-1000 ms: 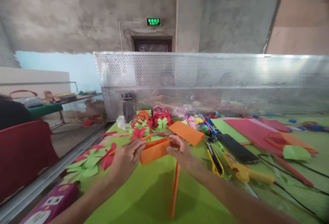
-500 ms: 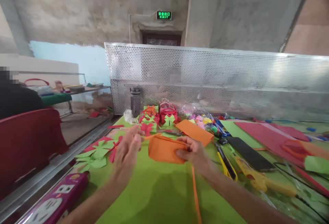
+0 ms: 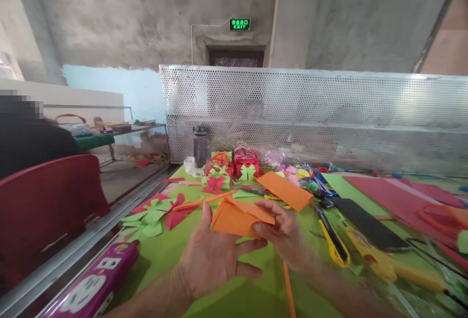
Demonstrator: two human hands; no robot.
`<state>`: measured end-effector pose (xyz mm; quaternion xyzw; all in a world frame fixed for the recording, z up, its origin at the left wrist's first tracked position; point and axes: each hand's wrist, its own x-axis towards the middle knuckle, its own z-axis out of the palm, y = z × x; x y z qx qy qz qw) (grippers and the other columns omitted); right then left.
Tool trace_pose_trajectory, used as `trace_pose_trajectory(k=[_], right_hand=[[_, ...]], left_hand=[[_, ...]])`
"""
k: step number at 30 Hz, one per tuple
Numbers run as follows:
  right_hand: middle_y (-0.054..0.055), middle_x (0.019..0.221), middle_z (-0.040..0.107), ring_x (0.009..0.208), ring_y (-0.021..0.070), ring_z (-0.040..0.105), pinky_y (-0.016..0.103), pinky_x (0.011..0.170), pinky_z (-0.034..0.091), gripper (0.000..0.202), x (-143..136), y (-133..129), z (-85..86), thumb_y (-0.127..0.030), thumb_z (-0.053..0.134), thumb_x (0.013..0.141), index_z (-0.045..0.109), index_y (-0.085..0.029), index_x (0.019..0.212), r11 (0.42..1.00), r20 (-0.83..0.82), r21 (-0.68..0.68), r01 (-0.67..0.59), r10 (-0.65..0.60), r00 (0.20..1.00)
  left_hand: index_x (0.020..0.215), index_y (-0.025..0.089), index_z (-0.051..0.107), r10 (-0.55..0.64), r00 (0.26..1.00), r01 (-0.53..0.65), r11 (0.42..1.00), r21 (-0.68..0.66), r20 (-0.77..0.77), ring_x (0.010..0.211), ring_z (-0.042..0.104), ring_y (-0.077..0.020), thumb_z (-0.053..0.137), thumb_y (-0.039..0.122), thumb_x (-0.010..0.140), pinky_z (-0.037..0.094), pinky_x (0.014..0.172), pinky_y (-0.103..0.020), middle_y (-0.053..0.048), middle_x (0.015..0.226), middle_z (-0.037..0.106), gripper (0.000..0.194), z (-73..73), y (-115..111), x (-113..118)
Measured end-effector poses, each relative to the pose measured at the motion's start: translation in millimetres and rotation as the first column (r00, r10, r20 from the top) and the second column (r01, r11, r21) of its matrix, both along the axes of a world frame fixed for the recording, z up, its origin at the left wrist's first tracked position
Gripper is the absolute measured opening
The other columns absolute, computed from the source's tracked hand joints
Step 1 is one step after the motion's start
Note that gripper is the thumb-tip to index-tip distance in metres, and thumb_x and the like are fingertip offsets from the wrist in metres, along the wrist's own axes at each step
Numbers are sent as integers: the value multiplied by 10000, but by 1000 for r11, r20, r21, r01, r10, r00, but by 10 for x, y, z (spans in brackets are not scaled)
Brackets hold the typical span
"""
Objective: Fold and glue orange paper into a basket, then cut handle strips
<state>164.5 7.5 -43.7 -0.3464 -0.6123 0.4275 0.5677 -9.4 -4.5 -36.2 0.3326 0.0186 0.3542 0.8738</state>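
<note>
An orange folded paper piece [image 3: 234, 220], shaped like a flat pouch with a raised flap, is pinched at its right side by my right hand [image 3: 287, 233]. My left hand [image 3: 214, 259] is open, palm turned up and fingers spread, under the near left side of the paper. Whether the left fingers touch it is hard to see. Behind the paper lies a narrow orange strip [image 3: 204, 201]. Another orange strip [image 3: 288, 284] runs toward me below my right hand. A flat orange sheet [image 3: 284, 190] rests beyond my right hand.
Left are green paper flowers [image 3: 148, 218], a red one [image 3: 179, 213] and a purple case [image 3: 95, 279]. Right are a yellow utility knife [image 3: 333, 240], black phone [image 3: 371, 223] and yellow glue gun [image 3: 380, 259]. Small decorated paper bags [image 3: 246, 164] and a bottle [image 3: 200, 145] stand behind.
My left hand has swung right and turned palm up beneath the orange paper. The paper's top flap now stands more open. My right hand keeps its pinch. The view has shifted slightly left.
</note>
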Motion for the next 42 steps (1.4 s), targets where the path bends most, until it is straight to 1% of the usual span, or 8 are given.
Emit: trace_pose_trajectory(k=[8, 15, 18, 22, 25, 32, 37, 42], right_hand=[[96, 1000, 665, 931, 251, 617, 396, 817, 487, 326, 30, -12, -22, -373, 567, 789, 578, -184, 1055, 971, 232, 230, 69, -124, 965], [140, 1147, 603, 1060, 266, 574, 406, 862, 469, 500, 26, 21, -49, -468, 570, 781, 457, -194, 1183, 986, 204, 96, 137, -154, 967], [116, 966, 638, 851, 227, 634, 366, 722, 500, 504, 67, 73, -64, -491, 509, 813, 394, -163, 1177, 983, 286, 1, 183, -176, 942], [10, 644, 587, 598, 170, 578, 291, 560, 449, 211, 56, 15, -65, -385, 502, 827, 529, -175, 832, 998, 473, 5, 70, -64, 879], [23, 730, 640, 676, 195, 597, 307, 604, 458, 114, -33, -156, -41, -261, 570, 766, 598, -190, 850, 999, 515, 37, -33, 9, 857], [66, 1082, 618, 953, 241, 587, 370, 801, 476, 515, -139, -292, -52, -175, 496, 797, 379, -243, 1294, 915, 465, 396, 73, -269, 844], [40, 1114, 580, 1027, 224, 551, 326, 862, 459, 419, -125, -277, -4, -128, 523, 786, 480, -281, 1174, 872, 432, 484, 73, -311, 847], [57, 1013, 605, 966, 243, 562, 339, 833, 455, 194, -129, -314, 82, -219, 629, 760, 607, -237, 953, 908, 433, 409, 94, -283, 856]], left_hand=[[1147, 184, 569, 45, 999, -45, 999, -30, 20, 1032, 557, -267, 298, 606, 882, 419, 740, -342, -89, 1125, 647, 568, -24, 2, -10], [1052, 205, 591, 224, 969, -235, 965, -119, -100, 968, 593, -268, 457, 558, 841, 402, 643, -293, -79, 1072, 667, 433, 29, 93, -93], [1020, 193, 584, 380, 906, -405, 907, -118, -188, 954, 597, -279, 493, 528, 833, 393, 618, -288, -96, 1007, 663, 395, 71, 154, -151], [1047, 174, 568, 512, 810, -554, 828, -87, -286, 940, 584, -266, 502, 489, 849, 396, 636, -296, -98, 985, 645, 379, 112, 130, -141], [1097, 188, 547, 560, 750, -611, 791, -43, -353, 917, 566, -239, 503, 459, 859, 403, 661, -307, -86, 1023, 632, 364, 106, 74, -93], [1203, 258, 487, 558, 731, -536, 826, 176, -392, 1158, 435, -276, 515, 510, 827, 389, 719, -330, -74, 1243, 557, 453, -33, 71, -64], [1238, 254, 475, 613, 663, -536, 790, 298, -431, 1213, 385, -310, 622, 557, 723, 368, 778, -343, -86, 1320, 489, 615, -67, 66, -55], [1240, 234, 488, 624, 673, -508, 780, 367, -396, 1236, 395, -326, 695, 496, 691, 344, 943, -396, -101, 1379, 434, 643, -98, 70, -45]])
